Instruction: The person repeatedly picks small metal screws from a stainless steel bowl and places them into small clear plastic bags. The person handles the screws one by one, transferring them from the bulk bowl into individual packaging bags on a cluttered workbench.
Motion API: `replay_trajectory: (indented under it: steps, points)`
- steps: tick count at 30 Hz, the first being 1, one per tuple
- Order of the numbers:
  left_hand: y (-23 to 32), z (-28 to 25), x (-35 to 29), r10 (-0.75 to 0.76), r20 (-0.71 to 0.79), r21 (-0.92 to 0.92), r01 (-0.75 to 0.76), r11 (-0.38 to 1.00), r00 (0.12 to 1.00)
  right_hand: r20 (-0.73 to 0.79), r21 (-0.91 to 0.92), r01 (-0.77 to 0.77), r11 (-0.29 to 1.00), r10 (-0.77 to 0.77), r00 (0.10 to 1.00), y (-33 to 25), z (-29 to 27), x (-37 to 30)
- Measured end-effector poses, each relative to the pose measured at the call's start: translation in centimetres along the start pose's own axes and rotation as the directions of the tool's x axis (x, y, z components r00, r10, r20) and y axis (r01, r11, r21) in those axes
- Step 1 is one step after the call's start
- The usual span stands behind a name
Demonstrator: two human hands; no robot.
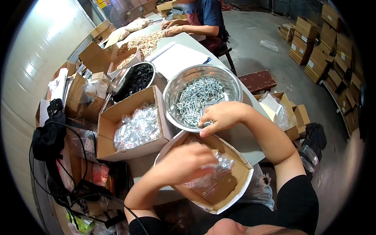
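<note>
Over the near rim of the steel bowl (171, 98) with the right hand (223, 117), thumb and fingers curled in at the loose screws (201, 92); pinching one or not, cannot tell from here. Bent over the rim like that, seemingly, to get at the heap without tipping anything. And just below the bowl, quick now, over the shallow cardboard tray (233, 184) with the left hand (190, 162), smeared by motion: spread or pinching, impossible to tell. Under those blurred fingers, down in the tray, small clear bags (224, 164) with pale rings showing. Tucked close by the bowl's near side, probably for a short crossing between both hands, and walled, likely, against slippery plastic sliding off the surface (243, 144). Over to the bowl's left, in a deeper carton (106, 135), a pile of filled bags (139, 127), contained and within easy reach by the look of it. Beyond the bowl to the left, a dish of black pieces (141, 78); straight behind it, flat white sheets (176, 62), perhaps well out of the elbows' way. Farther past the bowl, a co-worker's hand (173, 30) at small tan pieces (147, 44).
</note>
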State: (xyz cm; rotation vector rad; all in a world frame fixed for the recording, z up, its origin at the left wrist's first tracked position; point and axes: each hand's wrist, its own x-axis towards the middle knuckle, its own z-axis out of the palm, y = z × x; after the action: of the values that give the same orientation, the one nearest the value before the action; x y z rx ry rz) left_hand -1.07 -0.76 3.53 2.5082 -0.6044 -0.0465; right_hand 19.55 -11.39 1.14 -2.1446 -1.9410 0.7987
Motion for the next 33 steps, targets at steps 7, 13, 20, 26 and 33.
replay_trajectory:
  steps: [7, 13, 20, 26, 33]
  points:
    - [-0.3, 5.3, 0.6, 0.027, 0.145, 0.170, -0.052, 0.984, 0.989, -0.149, 0.303, 0.255, 0.918, -0.219, 0.964, 1.4, -0.1, 0.2]
    - [-1.2, 5.9, 1.1, -0.035, 0.124, 0.170, 0.013, 0.985, 0.992, -0.212, 0.630, 0.295, 0.718, -0.207, 0.955, 1.7, -0.2, 0.2]
    - [-1.3, 4.5, 1.5, -0.143, -0.080, 0.090, 0.150, 0.985, 0.986, -0.284, 0.786, 0.242, 0.569, -0.015, 0.959, 2.2, -0.1, 0.4]
    - [-1.6, 5.9, 1.7, -0.289, -0.084, 0.156, 0.299, 0.941, 0.954, -0.284, 0.806, 0.223, 0.549, 0.027, 0.959, 1.8, -0.2, 0.5]
    - [-1.8, 4.7, 1.9, -0.367, -0.054, -0.133, 0.358, 0.924, 0.929, -0.295, 0.824, 0.215, 0.523, 0.073, 0.953, 2.5, 0.0, 0.5]
